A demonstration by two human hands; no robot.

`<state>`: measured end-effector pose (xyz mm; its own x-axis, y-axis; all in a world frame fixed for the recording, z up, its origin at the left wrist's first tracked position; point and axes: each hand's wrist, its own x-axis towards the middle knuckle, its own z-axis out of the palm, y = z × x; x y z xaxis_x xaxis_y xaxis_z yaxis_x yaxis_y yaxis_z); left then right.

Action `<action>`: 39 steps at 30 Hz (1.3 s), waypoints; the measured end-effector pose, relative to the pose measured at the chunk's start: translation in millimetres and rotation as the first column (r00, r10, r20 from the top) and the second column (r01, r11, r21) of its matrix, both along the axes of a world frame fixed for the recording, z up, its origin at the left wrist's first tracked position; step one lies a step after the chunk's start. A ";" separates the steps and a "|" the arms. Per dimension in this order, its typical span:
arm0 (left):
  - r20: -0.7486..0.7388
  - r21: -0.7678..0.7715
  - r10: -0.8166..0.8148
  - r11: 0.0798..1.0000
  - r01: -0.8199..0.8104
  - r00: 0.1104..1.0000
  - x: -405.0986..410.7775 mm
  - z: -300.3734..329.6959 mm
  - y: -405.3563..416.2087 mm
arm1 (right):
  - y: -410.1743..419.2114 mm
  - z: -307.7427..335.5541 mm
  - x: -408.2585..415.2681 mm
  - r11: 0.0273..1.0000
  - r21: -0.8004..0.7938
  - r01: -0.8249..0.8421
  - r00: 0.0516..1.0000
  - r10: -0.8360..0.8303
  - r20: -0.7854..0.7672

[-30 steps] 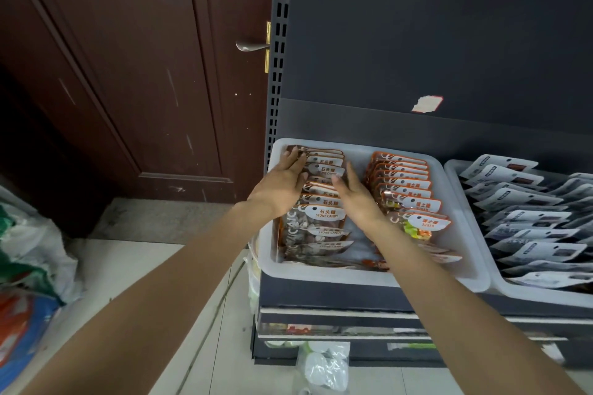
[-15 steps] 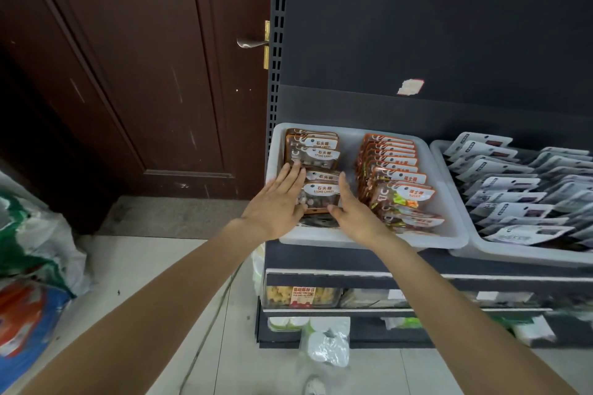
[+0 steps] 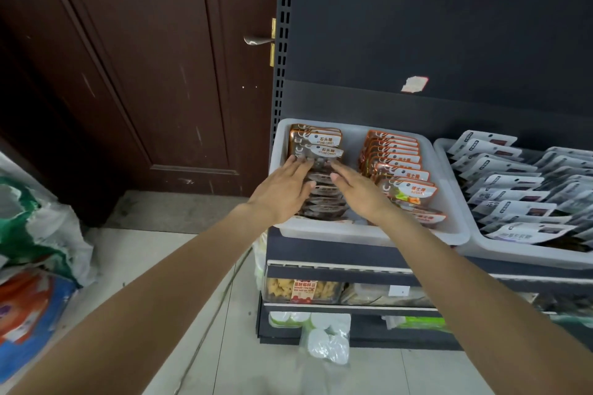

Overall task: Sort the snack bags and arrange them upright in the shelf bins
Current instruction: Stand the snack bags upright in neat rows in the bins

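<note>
Both hands reach in flat-fingered: left hand (image 3: 282, 191) and right hand (image 3: 359, 192) press the candy bags (image 3: 316, 151) between them. These orange-edged bags stand at 10 o'clock in the white bin (image 3: 359, 232).

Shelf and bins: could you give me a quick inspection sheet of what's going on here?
Surface: dark shelf holding two white bins.
Job's things: left bin has two rows of orange bags; left row partly upright, front bags lying flat. Right bin holds white bags.
Clutter: plastic-wrapped rolls on floor.
Hands: left hand and right hand, fingers straight, rest on the left row.
Cables: thin cord on floor.
Surroundings: brown door, sacks at left.
</note>
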<state>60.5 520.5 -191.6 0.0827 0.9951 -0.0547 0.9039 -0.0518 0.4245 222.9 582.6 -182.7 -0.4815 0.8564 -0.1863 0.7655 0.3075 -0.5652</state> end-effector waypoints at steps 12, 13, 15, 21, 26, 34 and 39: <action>-0.228 -0.155 0.024 0.986 -0.061 0.973 -7.2 -7.0 68.7 | 57.3 -14.3 -12.4 0.976 -0.218 0.019 0.992 -0.046 -0.121; -0.234 -0.148 0.041 0.986 -0.077 0.971 -7.6 -8.4 70.6 | 60.9 -15.5 -13.4 0.976 -0.217 0.014 0.991 -0.042 -0.128; -0.243 -0.118 0.064 0.988 -0.095 0.968 -8.1 -11.0 70.9 | 68.0 -18.0 -13.6 0.981 -0.190 -0.023 0.997 0.008 -0.078; -0.314 0.025 -0.013 0.999 0.022 0.949 -4.2 -27.4 43.8 | 75.4 -18.6 -7.2 0.976 -0.212 -0.055 0.996 0.038 -0.084; -0.351 0.023 0.007 1.000 0.001 0.936 -2.8 -26.4 37.1 | 83.9 -16.1 -6.3 0.966 -0.247 -0.074 0.993 0.049 -0.106; -0.243 -0.034 -0.082 0.997 0.076 0.967 -7.9 -20.9 24.1 | 103.3 -16.6 -16.8 0.972 -0.225 -0.062 0.997 0.069 0.026; 0.073 -0.085 0.132 0.988 -0.126 0.989 5.4 -12.6 46.5 | 93.3 -24.9 -10.3 0.964 -0.264 0.019 0.969 -0.083 -0.232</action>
<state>66.0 567.0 -204.2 -0.0388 0.9904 -0.1325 0.8649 0.0997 0.4920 212.7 675.8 -207.6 -0.4960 0.8190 -0.2884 0.6089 0.0913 -0.7880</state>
